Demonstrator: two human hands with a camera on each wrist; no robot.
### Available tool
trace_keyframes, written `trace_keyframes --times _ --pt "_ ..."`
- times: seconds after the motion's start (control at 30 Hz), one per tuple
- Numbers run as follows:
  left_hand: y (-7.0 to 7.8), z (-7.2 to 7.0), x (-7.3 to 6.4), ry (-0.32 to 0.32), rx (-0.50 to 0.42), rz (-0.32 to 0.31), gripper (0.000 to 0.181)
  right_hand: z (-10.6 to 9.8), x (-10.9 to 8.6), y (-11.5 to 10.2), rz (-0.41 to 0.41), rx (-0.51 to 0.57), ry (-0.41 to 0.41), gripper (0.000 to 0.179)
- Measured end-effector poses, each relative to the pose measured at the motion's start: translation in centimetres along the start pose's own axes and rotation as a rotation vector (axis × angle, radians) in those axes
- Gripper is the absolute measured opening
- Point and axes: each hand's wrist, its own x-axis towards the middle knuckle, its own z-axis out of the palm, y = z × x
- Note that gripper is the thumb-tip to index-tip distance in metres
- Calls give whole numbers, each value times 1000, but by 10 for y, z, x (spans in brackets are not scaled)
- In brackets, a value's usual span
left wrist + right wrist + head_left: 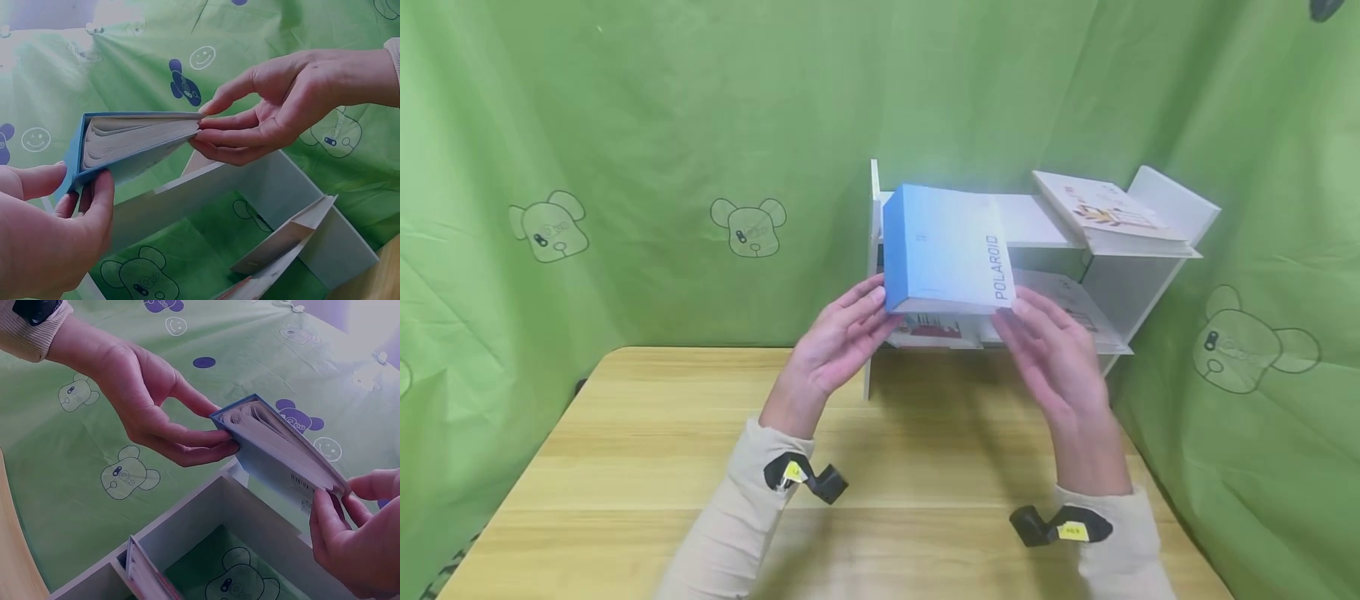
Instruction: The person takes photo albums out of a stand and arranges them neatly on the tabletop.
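Note:
A blue-and-white photo album (955, 250), lettered POLAROID on its cover, is held up in front of a white shelf unit (1048, 218). My left hand (831, 337) pinches its blue spine side, thumb on one face and fingers under the other. At the opposite edge, my right hand (1060, 354) pinches the covers between thumb and fingers. Seen from the left wrist, the album (144, 140) shows its thick pages fanned slightly between the covers. The right wrist view shows a barcode on the album's (275, 450) outer cover.
A pale book (1112, 207) with a leaf print lies on the shelf's upper right. More books (928, 327) lie on the lower level, partly behind the album and hands. The shelf stands at the back of a wooden table (700, 467), with green printed cloth (647, 150) behind.

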Motion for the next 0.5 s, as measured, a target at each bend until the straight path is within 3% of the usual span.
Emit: trace_keyframes --times 0.27,0.5 --pt "-5 -6 -3 23 54 8 46 -13 -8 9 7 -13 -98 19" --pt "-8 -11 -7 18 69 -5 46 -20 -5 10 -11 -95 -234 25"
